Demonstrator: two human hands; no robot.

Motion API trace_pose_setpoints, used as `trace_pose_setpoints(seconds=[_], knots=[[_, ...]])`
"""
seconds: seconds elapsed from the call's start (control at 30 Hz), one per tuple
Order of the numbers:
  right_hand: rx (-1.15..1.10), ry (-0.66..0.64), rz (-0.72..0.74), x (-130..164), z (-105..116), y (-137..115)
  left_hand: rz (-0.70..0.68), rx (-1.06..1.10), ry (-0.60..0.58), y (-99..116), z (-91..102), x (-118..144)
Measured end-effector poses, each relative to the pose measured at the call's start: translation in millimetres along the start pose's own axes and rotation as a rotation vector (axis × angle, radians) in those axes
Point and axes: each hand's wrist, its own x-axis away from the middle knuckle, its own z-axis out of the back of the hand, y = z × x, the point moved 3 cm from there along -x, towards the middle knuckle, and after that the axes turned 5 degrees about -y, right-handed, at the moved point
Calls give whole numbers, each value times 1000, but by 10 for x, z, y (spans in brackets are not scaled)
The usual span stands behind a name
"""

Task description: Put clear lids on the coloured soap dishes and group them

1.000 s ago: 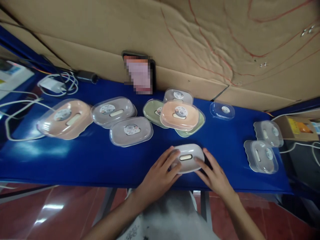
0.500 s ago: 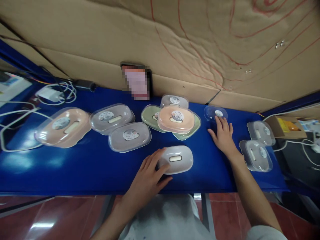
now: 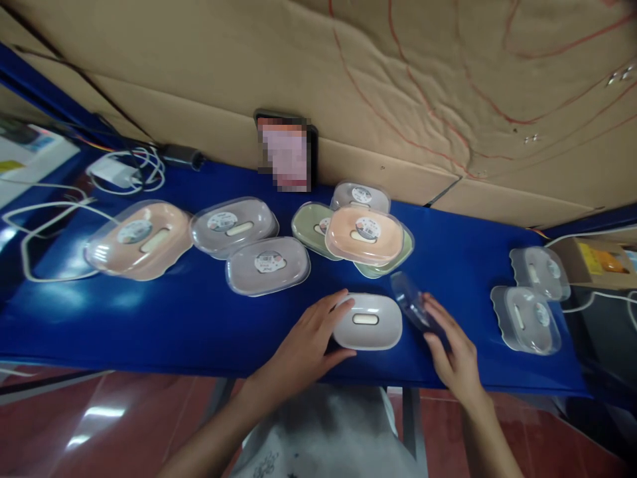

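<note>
A grey oval soap box [image 3: 375, 337] without its lid lies near the front of the blue table, a pale bar-shaped piece in its middle. My left hand [image 3: 311, 332] grips its left end, fingers at the far side and thumb at the near side. To its right, my right hand [image 3: 452, 355] holds a clear lid [image 3: 409, 299], tilted on edge above the table, between thumb and fingers. Behind them, a peach soap box [image 3: 343, 239] with a clear labelled cover lies on top of green soap boxes [image 3: 309, 222].
Covered grey soap boxes [image 3: 269, 265] and a peach one [image 3: 149, 242] lie to the left. Two more grey boxes [image 3: 527, 325] are at the right edge. A phone [image 3: 286, 153] leans on the cardboard wall [image 3: 209, 79]. Cables [image 3: 144, 169] lie at the left.
My right hand has picked the clear lid off the table at the back right and brought it nearer, beside the grey box. My left hand stays at the box. The view has shifted slightly.
</note>
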Motion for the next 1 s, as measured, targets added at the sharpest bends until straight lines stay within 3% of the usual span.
trace_pose_setpoints(seconds=[0.1,0.2,0.47,0.53,0.73,1.0], knots=[[-44,-177,213,-62,-97,-321,14,96,-27,-19,-44,-21],[77,-266,379,-169,-173,-506,47,141,-25,-40,-26,-6],[260,-362,719,-319,-140,-590,82,143,-61,-56,147,-9],[265,-380,730,-321,-173,-585,78,150,-70,-64,165,-16],[233,-305,531,-320,-352,-504,87,136,-97,-90,165,-19],[271,-330,572,-321,-373,-475,50,169,-100,-114,157,-19]])
